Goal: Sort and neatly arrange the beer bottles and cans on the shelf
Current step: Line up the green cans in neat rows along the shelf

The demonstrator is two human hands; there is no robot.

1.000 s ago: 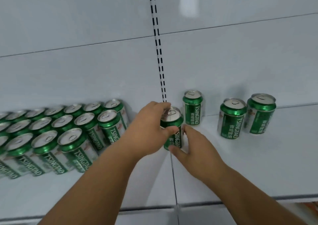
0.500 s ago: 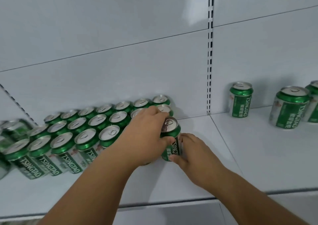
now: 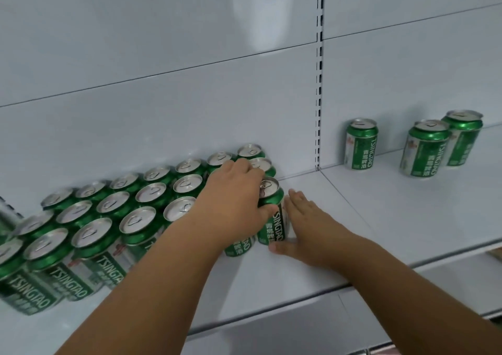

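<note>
Fingers (image 3: 245, 168) of the left hand (image 3: 233, 205) are curled over the rim and upper wall of a green can (image 3: 273, 216), with the thumb laid across its front just below the rim, so the can is gripped from above and from its left side. On the opposite side, the right hand (image 3: 309, 227) is held flat with straight fingers (image 3: 296, 197) set against the can's right wall, the thumb lying low by the base; nothing is clasped by it. Between the two hands the can is seen upright on the white shelf (image 3: 380, 219), at the right end of the front row of a packed block of cans (image 3: 122, 213). Its left side is placed just beside a neighbouring can (image 3: 239, 246), largely hidden under the left wrist; whether the two touch cannot be told. Well apart to the right, past the slotted upright (image 3: 320, 83), three loose cans are stood: a single can (image 3: 360, 144) near the back wall, and a pair (image 3: 440, 145) further right, one partly in front of the other.
</note>
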